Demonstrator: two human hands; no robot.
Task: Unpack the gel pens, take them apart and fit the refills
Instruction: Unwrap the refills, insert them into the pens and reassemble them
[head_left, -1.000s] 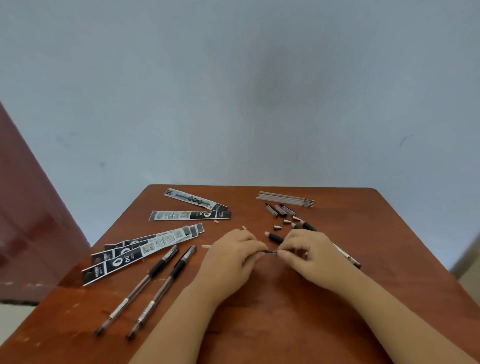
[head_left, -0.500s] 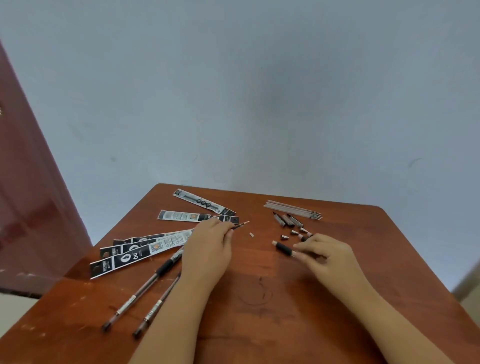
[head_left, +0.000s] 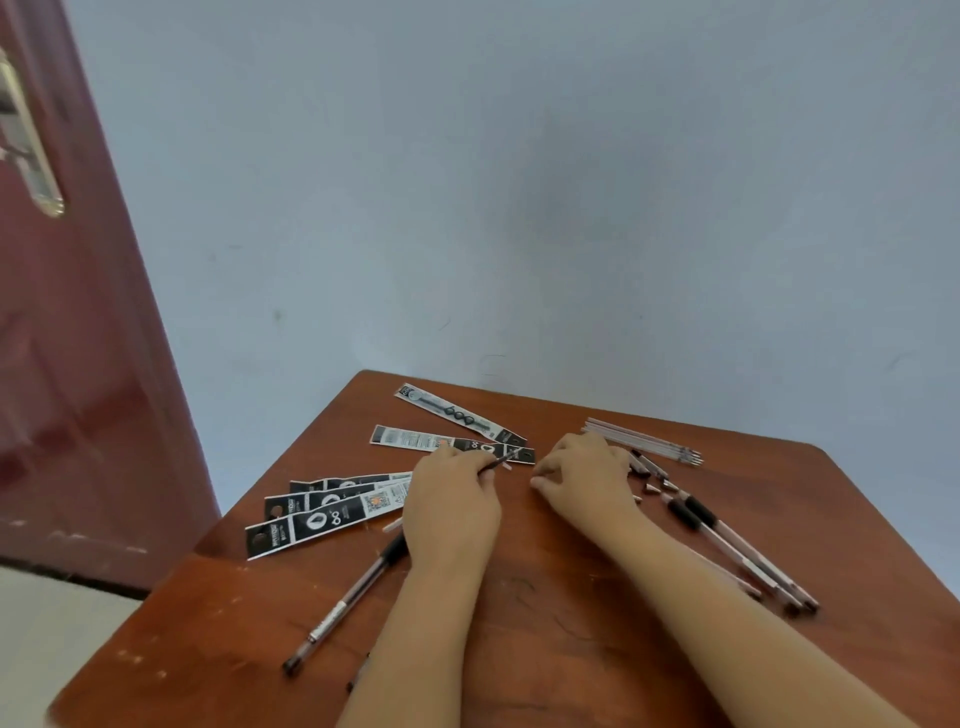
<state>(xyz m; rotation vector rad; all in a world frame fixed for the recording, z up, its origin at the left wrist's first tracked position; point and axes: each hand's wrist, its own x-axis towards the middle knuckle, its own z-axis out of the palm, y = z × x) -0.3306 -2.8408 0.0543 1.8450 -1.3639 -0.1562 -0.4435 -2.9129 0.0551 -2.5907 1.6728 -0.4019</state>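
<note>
Right hand (head_left: 582, 478) moved left, w/ left hand (head_left: 452, 499) pinching refill (head_left: 500, 461).

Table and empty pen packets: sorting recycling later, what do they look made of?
Table: looks like reddish-brown varnished wood or laminate; faint sheen, pale scuffs near its left edge. Empty pen packets: seemingly glossy printed card or thin plastic, lying flat; cannot tell which.

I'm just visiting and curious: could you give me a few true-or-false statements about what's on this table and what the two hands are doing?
1. The left hand pinches a thin dark refill. True.
2. The bundle of spare refills lies at the table's near left corner. False: it lies at the far right.
3. Three wrappers are fanned out left of the left hand. True.
4. The right hand holds a whole pen up in the air. False: it rests low on the table, by the small parts.
</note>
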